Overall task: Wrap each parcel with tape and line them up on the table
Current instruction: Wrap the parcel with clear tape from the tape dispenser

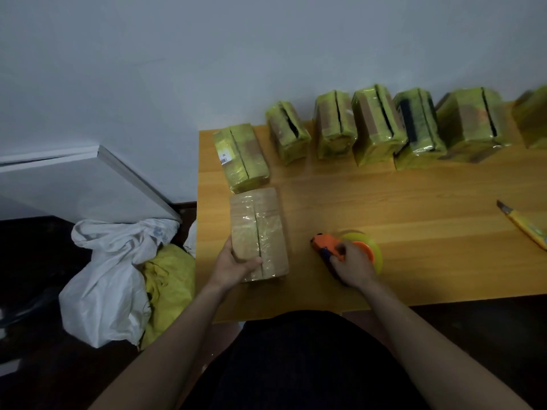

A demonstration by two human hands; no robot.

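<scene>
A brown cardboard parcel (258,232) with clear tape lies flat near the left front of the wooden table (384,202). My left hand (233,264) grips its near left corner, thumb on top. My right hand (352,266) holds an orange tape dispenser (328,247) carrying a yellow tape roll (368,247), resting on the table to the parcel's right. A yellow-taped parcel (241,156) lies just behind the brown one. Several more yellow-taped parcels (379,122) stand in a row along the wall.
A yellow utility knife (524,224) lies at the table's right edge. Left of the table, on the floor, sit a white sack (109,279) and a yellow bag (168,288). A white board (88,179) leans against the wall.
</scene>
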